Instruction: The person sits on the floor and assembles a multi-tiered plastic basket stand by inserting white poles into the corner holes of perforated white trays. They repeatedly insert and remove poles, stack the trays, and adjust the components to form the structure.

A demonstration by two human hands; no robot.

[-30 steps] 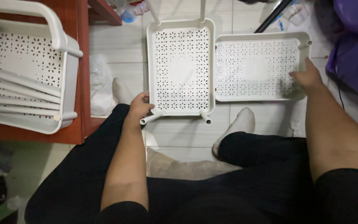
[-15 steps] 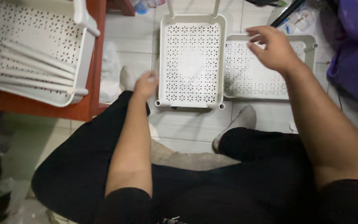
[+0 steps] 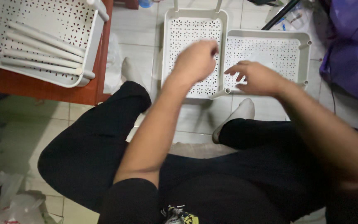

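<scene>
- The left hand [image 3: 196, 61] hangs loosely curled over the near half of the left perforated tray [image 3: 192, 29]; whether it pinches anything I cannot tell
- That tray's long axis runs away from the person, beneath the left hand
- The right hand [image 3: 257, 77], fingers spread and empty, rests on the near left corner of the right perforated tray [image 3: 289, 52], which lies crosswise, touching the first
</scene>
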